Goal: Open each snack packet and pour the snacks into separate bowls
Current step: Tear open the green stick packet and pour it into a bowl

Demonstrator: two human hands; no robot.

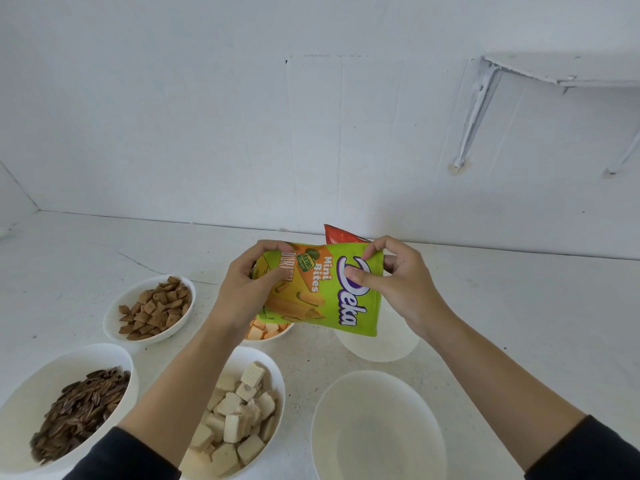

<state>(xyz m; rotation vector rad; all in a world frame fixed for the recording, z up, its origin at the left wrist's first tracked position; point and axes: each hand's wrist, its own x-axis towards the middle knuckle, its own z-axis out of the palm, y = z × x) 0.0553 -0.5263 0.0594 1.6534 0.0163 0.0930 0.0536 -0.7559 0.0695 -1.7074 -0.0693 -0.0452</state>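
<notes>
- Both hands pinch the green packet (322,292) in the air: left hand (242,289) on its left end, right hand (401,289) on its right end.
- Just under the grip is an empty bowl (381,348); behind it, a red packet (341,236); lower left, filled bowls (108,320).
- Packet's long axis runs left-right, print facing the camera.

Hidden and cropped parts around the held packet

Only a corner of the red packet (341,235) shows behind the green packet (322,289). The right hand (398,285) covers that packet's end, so its seal seems intact but cannot be confirmed. The left hand (242,289) and the green packet hide most of the bowl of orange pieces (263,339) and the far empty bowl's (381,348) back rim. The left arm (180,375) crosses the wafer bowl (277,375). Frame edges crop the seed bowl (41,382), near empty bowl (381,427) and shelf (554,69).
</notes>
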